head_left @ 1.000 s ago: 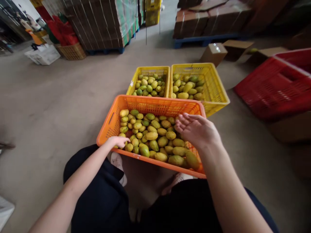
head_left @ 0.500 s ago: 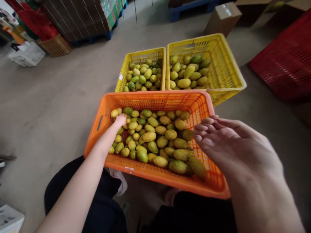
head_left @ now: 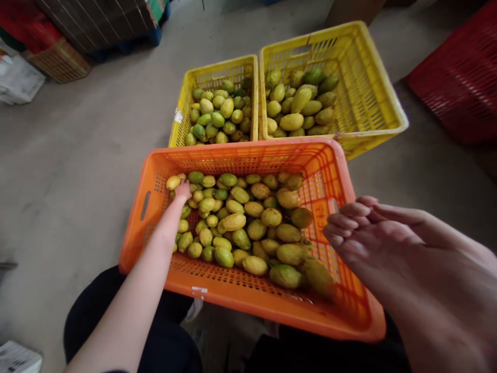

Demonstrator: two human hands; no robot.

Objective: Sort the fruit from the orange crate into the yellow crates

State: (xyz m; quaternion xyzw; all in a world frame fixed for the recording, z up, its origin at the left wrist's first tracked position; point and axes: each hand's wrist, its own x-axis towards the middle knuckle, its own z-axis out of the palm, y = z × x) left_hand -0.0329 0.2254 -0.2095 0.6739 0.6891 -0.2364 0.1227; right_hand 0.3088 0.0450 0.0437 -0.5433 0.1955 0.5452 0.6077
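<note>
An orange plastic crate [head_left: 248,300] stands right in front of me, filled with yellow-green oval fruits [head_left: 254,209] of various sizes. Inside its left end, my left hand [head_left: 182,190] reaches down among the smaller fruits, touching them beside a yellow fruit [head_left: 173,182]. Its fingertips are partly hidden, so a grip does not show. My right hand [head_left: 373,233] hovers by the crate's right end, palm turned up, fingers loosely curled, with nothing visible in it.
Behind the orange crate are two yellow crates, a smaller one [head_left: 185,98] and a larger one [head_left: 373,85], both holding similar fruits. A red crate [head_left: 458,83] stands to the right. At upper left are a wicker basket [head_left: 60,59] and a loaded blue pallet [head_left: 155,36].
The view has shifted, with the yellow crates higher in the picture. My right hand has moved slightly right, away from the crate's inside. My left hand stays among the fruits at the left end.
</note>
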